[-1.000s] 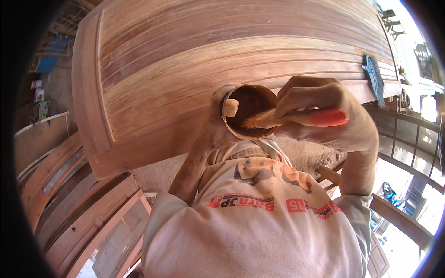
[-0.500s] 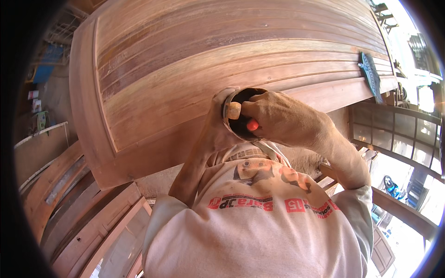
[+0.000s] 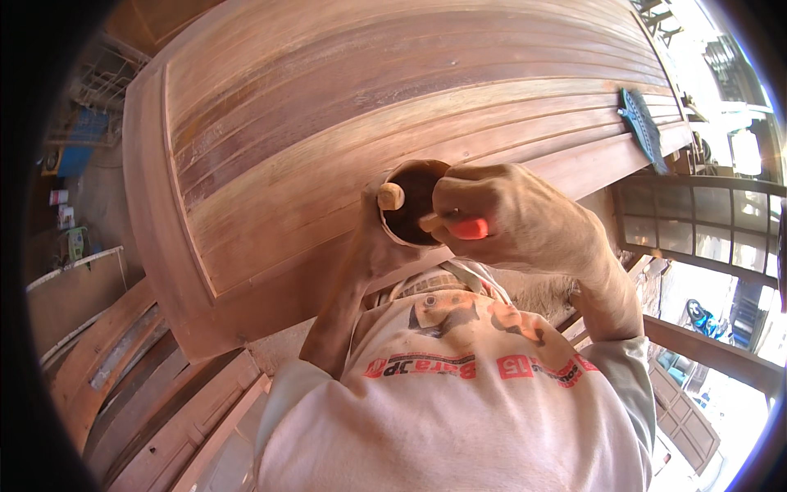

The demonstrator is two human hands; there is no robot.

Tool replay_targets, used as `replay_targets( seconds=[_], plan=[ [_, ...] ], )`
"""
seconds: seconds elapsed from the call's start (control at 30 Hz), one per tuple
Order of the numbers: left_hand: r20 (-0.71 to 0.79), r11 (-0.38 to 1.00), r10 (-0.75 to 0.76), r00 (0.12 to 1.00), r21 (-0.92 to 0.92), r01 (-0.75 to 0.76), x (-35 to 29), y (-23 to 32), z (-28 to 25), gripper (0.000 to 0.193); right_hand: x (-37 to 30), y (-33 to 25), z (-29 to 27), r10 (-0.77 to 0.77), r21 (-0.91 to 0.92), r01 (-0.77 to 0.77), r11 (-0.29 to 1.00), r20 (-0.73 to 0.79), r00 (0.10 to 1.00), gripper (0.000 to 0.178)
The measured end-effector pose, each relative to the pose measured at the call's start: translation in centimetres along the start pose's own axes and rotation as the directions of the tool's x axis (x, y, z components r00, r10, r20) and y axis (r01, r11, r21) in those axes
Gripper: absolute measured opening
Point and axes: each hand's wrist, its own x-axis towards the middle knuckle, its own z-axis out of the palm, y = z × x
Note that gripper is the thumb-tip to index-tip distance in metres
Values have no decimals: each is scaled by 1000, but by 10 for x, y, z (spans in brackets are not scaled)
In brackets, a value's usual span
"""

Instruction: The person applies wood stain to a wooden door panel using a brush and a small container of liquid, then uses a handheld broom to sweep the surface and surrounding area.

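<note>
My left hand is wrapped round the side of an open can with a dark inside, held up in front of my belly. A pale wooden handle end sticks up at the can's left rim. My right hand is closed at the can's right rim, on a tool with a red handle end; its working end is hidden. Beyond the can lies a large wooden door with grooved boards, flat and at waist height. A blue-backed brush with dark bristles rests at the door's right edge.
Wooden frames and door panels lean at the lower left. At the right stands a paned wooden frame, with a timber beam below it. Small tins are on the floor at the far left.
My right hand has drawn back from inside the can to its right rim, bringing the red handle end out. The can has tilted a little, and the wooden handle has shifted left.
</note>
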Motion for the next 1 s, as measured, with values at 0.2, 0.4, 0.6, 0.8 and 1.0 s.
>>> replay_targets(
  seconds=[0.2,0.4,0.6,0.8,1.0],
  plan=[
    [-128,997,-68,989,30,72,3,5,-3,68,-5,-1,1,131,181,-77,981,-309,942,13],
    [-162,985,66,985,170,-38,16,7,-8,75,-9,17,6,288,391,-113,913,-425,858,7],
    [-263,889,182,947,456,-44,29,-9,-17,83,-14,60,9,394,590,-74,804,-435,810,19],
    [-364,871,161,917,490,41,68,7,11,81,-11,121,13,382,815,-2,580,-269,884,41],
    [-489,830,240,839,552,84,91,-28,22,87,3,189,24,454,987,157,39,-158,877,48]
  ],
)
